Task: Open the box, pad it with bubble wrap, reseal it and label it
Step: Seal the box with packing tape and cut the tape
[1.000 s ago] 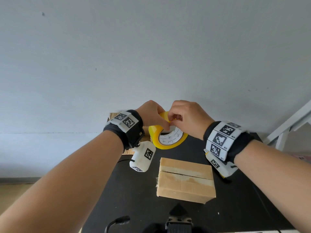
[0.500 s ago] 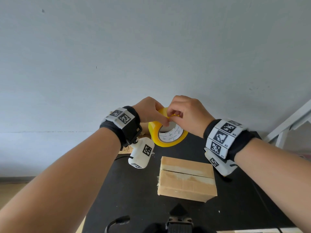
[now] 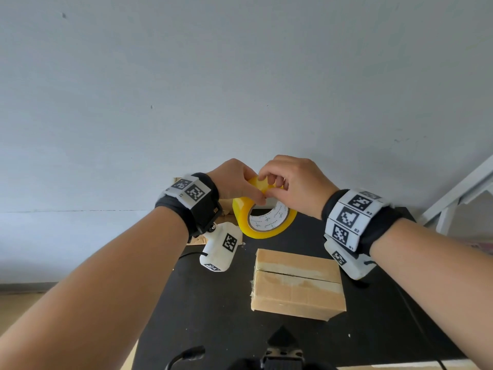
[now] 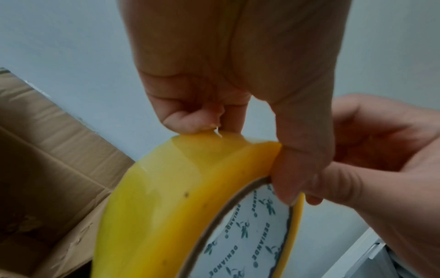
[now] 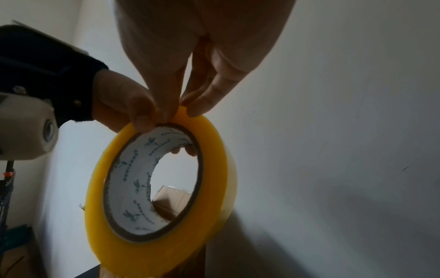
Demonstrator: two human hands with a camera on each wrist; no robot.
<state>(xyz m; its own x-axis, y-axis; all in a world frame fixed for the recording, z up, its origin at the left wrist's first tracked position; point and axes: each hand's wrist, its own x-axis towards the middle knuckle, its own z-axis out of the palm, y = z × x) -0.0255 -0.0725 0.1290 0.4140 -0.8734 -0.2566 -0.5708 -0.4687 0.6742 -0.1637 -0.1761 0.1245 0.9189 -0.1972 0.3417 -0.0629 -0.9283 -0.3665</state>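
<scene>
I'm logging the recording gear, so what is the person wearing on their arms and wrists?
Forearms are bare. Each wrist has a black band carrying white panels with black square codes; the right ones read R1, R2. A white camera pod with the same codes hangs under each wrist.

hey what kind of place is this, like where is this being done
Probably a plain packing station indoors: a black table against a bare pale wall, a closed cardboard box on it, and both hands holding a yellow tape roll above.
</scene>
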